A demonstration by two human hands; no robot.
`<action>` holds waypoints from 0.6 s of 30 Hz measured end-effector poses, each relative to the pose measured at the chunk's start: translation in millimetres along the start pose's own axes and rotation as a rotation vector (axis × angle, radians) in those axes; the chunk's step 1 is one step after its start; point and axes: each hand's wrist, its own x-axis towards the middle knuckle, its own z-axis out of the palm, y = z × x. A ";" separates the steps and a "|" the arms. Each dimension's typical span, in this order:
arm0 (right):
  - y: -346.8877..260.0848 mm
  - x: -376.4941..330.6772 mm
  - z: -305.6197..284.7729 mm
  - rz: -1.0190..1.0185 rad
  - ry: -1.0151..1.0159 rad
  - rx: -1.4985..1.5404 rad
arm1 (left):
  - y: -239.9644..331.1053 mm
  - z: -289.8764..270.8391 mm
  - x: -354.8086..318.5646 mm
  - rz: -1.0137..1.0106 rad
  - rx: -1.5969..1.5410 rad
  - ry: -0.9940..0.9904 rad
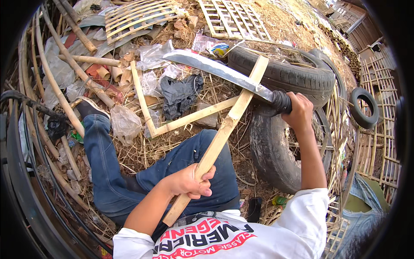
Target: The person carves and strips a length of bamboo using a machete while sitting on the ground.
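My left hand [189, 181] is wrapped round the lower part of a split bamboo strip [221, 142]. The strip slants up and to the right from my lap, its far end beside the upper tire. In my right hand [299, 111] is the dark wrapped handle of a machete [215, 69]. Its long, broad blade points up and left and crosses the strip near the strip's far end. Whether the edge bites into the bamboo I cannot tell. A bent bamboo piece [181, 125] lies behind the strip, its right end meeting or passing under it.
Two worn tires [280, 73] [271, 146] lie to the right, with a smaller tire [364, 108] farther off. Bamboo poles [60, 90] line the left side. Slatted bamboo panels [233, 19] lie at the back. Plastic scraps, a black bag [181, 95] and straw litter the ground.
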 end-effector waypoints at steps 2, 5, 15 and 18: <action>-23.8 -8.7 -9.8 -0.018 0.007 0.068 | -3.6 -6.5 4.6 -0.012 0.049 -0.056; -20.3 -4.0 -6.8 -0.270 0.107 0.193 | -12.1 -3.1 3.9 -0.014 0.078 -0.081; 2.0 -9.3 -5.9 -0.250 0.142 0.106 | -21.6 -3.4 3.2 -0.063 0.092 -0.100; 67.5 -14.0 -10.6 0.024 0.159 -0.080 | -26.2 -9.7 -0.5 -0.056 0.080 -0.076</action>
